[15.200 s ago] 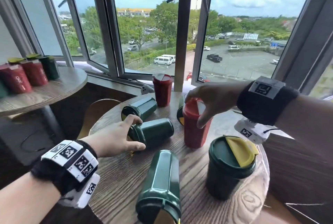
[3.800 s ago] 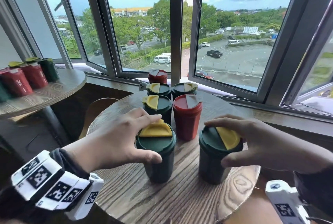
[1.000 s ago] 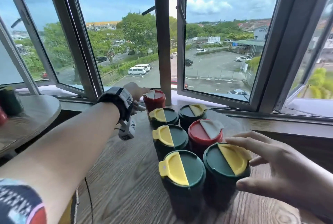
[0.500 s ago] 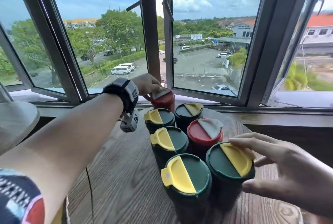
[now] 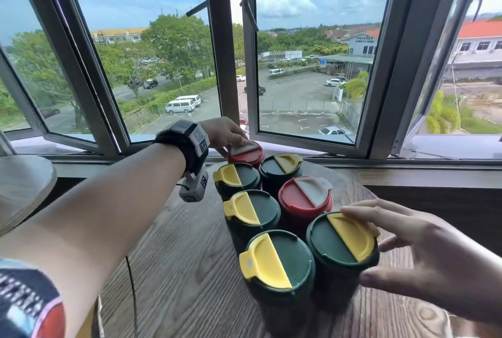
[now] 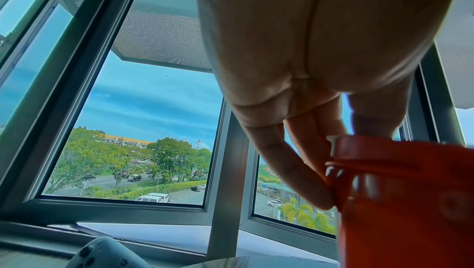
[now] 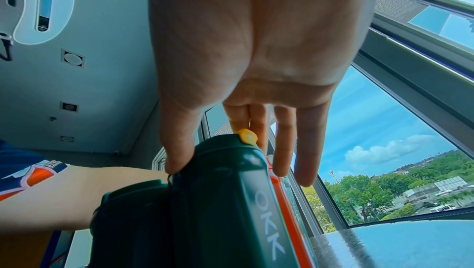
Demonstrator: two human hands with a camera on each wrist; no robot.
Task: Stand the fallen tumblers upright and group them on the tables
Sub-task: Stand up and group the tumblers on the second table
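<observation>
Several tumblers stand upright in a tight group on the round wooden table (image 5: 176, 269). My left hand (image 5: 231, 134) reaches to the far red tumbler (image 5: 245, 151) by the window and grips its lid from above. In the left wrist view the fingers (image 6: 295, 161) and thumb curl round that red tumbler's (image 6: 405, 201) top. My right hand (image 5: 354, 244) rests on the near right green tumbler (image 5: 326, 240), fingers straight over the yellow flap, thumb (image 7: 174, 159) against the lid's side (image 7: 218, 201). Another red tumbler (image 5: 304, 199) and green ones (image 5: 277, 259) stand between.
A second round table (image 5: 24, 185) shows at the left edge. Open window frames (image 5: 250, 66) and a sill run just behind the group. A thin cable (image 5: 133, 283) hangs under my left arm. A white device (image 6: 102, 252) lies near the sill.
My left hand has reached the far red tumbler and taken hold of its lid. The right hand has stayed on the near green tumbler.
</observation>
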